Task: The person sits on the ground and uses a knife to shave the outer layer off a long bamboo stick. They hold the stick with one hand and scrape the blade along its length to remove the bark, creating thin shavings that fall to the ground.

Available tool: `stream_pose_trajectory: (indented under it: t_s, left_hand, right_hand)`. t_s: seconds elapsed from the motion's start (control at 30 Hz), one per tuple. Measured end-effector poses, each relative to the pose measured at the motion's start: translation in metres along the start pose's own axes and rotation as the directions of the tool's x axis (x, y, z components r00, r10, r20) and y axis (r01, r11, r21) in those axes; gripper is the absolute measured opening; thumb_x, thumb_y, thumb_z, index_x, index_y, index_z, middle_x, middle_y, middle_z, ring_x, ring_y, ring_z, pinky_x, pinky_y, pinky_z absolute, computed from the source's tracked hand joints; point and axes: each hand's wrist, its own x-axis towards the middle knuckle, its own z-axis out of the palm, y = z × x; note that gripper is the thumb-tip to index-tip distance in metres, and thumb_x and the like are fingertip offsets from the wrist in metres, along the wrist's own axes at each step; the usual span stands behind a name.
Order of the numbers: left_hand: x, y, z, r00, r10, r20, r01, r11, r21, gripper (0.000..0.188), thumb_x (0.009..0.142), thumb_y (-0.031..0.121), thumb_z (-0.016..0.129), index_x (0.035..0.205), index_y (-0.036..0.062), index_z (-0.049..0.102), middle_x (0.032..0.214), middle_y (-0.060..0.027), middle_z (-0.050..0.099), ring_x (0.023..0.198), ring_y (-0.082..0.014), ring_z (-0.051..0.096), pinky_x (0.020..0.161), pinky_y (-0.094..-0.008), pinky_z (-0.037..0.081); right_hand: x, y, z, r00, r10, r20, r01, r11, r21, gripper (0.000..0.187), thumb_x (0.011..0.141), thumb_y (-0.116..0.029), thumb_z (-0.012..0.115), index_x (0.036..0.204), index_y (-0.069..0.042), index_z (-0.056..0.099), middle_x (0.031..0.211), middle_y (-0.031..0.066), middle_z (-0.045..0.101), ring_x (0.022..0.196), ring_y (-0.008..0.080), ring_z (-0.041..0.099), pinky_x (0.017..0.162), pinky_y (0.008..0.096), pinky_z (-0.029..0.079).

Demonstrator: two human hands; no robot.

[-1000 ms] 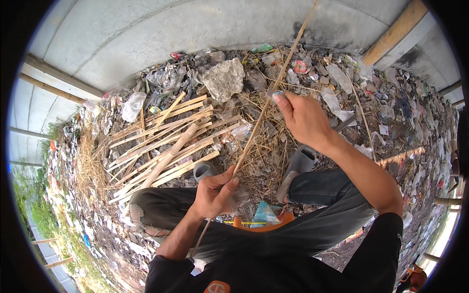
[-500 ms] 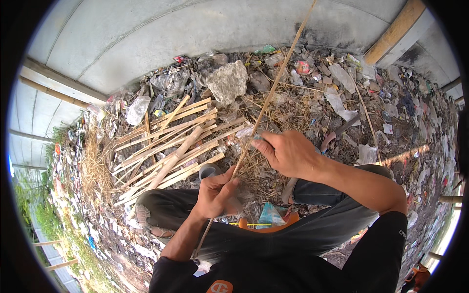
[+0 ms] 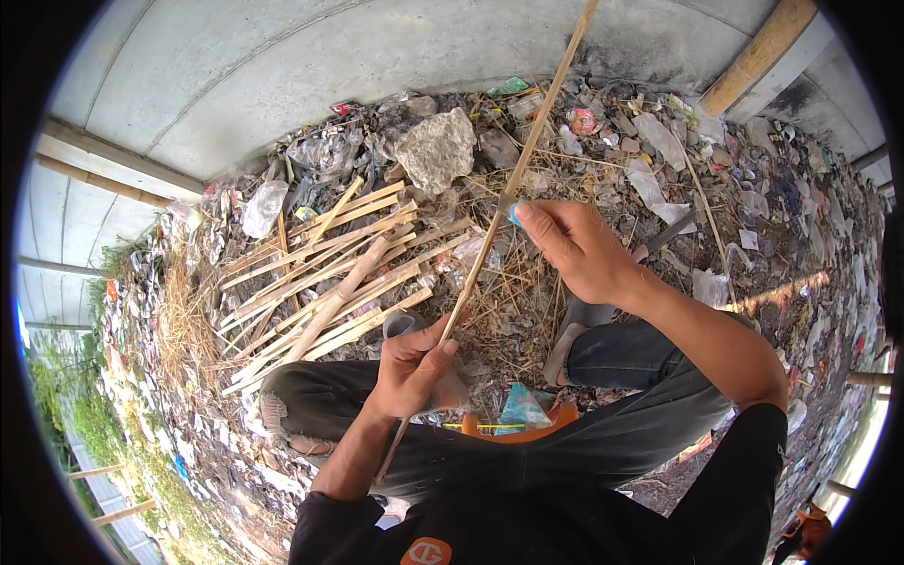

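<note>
A long, thin bamboo strip (image 3: 480, 264) slants from my lap up past the grey wall's foot. My left hand (image 3: 411, 375) is closed round its lower part, thumb on top, above my bent knee. Further up, my right hand (image 3: 582, 247) pinches a small flat blade (image 3: 506, 201) with a light-blue grip. The blade's edge rests against the strip; most of the grip is hidden by my thumb and fingers. Left of the strip lies a pile of split bamboo strips (image 3: 330, 282) on the littered ground.
A pale rock (image 3: 436, 151) sits beyond the pile. Behind it rises a grey panel wall (image 3: 311, 66) with a bamboo post (image 3: 761, 56) at right. A dark, long blade-like tool (image 3: 667, 232) lies beyond my right wrist. Litter and straw (image 3: 184, 301) cover the ground.
My right hand has moved up and away along the strip, and the small blade shows more plainly. The strip's far end has shifted slightly left; my left hand stays nearly in place.
</note>
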Motion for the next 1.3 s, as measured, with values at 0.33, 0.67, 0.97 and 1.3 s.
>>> stream_pose_trajectory:
  t_s: [0.33, 0.67, 0.97, 1.3]
  left_hand:
    - [0.000, 0.005, 0.002, 0.988, -0.107, 0.109, 0.125, 0.976, -0.177, 0.040, 0.109, 0.019, 0.048, 0.139, -0.0067, 0.056, 0.057, 0.0074, 0.041, 0.044, -0.0024, 0.035, 0.045, -0.0217, 0.027]
    - [0.002, 0.000, 0.001, 0.990, -0.124, 0.064, 0.132, 0.982, -0.134, 0.039, 0.109, 0.019, 0.048, 0.138, -0.0065, 0.056, 0.055, 0.0068, 0.040, 0.043, -0.0027, 0.034, 0.043, -0.0222, 0.027]
    - [0.000, -0.002, 0.002, 0.993, -0.098, 0.067, 0.106, 0.986, -0.128, 0.040, 0.109, 0.021, 0.051, 0.138, -0.0057, 0.057, 0.051, 0.0052, 0.039, 0.037, -0.0043, 0.034, 0.039, -0.0228, 0.026]
    - [0.012, 0.001, 0.003, 0.994, -0.097, 0.059, 0.106, 0.981, -0.162, 0.043, 0.109, 0.023, 0.049, 0.138, -0.0087, 0.054, 0.052, 0.0047, 0.039, 0.037, -0.0044, 0.032, 0.040, -0.0224, 0.029]
  right_hand:
    - [-0.001, 0.012, 0.005, 0.973, -0.212, -0.095, 0.135, 0.850, -0.510, 0.048, 0.108, -0.044, 0.047, 0.088, -0.004, 0.064, 0.053, 0.0156, 0.057, 0.049, 0.0390, 0.060, 0.046, 0.0484, 0.044]
    - [0.003, 0.015, 0.013, 0.994, -0.112, 0.005, 0.104, 0.903, -0.416, 0.055, 0.108, -0.046, 0.044, 0.081, -0.002, 0.066, 0.057, 0.0196, 0.060, 0.055, 0.0404, 0.063, 0.051, 0.0497, 0.048]
    - [0.011, 0.018, 0.003, 0.990, -0.117, -0.075, 0.072, 0.896, -0.439, 0.055, 0.108, -0.045, 0.044, 0.083, -0.002, 0.067, 0.057, 0.0202, 0.061, 0.055, 0.0418, 0.064, 0.052, 0.0514, 0.048]
    - [-0.015, 0.005, 0.029, 0.993, -0.058, 0.100, 0.092, 0.922, -0.377, 0.056, 0.106, -0.049, 0.045, 0.082, -0.004, 0.068, 0.061, 0.0215, 0.062, 0.059, 0.0449, 0.064, 0.054, 0.0536, 0.049]
